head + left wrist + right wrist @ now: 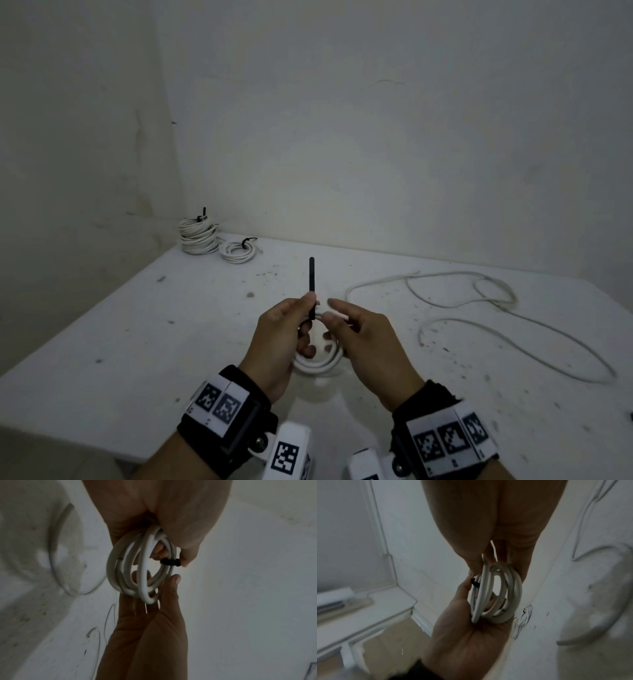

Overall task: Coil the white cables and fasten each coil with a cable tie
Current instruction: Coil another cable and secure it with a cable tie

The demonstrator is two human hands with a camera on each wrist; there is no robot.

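Over the white table (144, 342), my left hand (286, 329) holds a small coil of white cable (320, 365). A black cable tie (311, 284) is wrapped round the coil's top and its tail sticks straight up. In the left wrist view my left thumb tip presses the black cable tie (169, 562) against the coil (142, 566), with my fingers through the ring. My right hand (363, 332) takes the coil from the other side, thumb on its edge and fingers behind it. In the right wrist view the coil (503, 592) lies between both hands.
Two tied cable coils (198, 236) (238, 253) sit in the table's far left corner by the wall. A long loose white cable (479, 301) snakes over the right half of the table. The table's left edge runs diagonally toward me.
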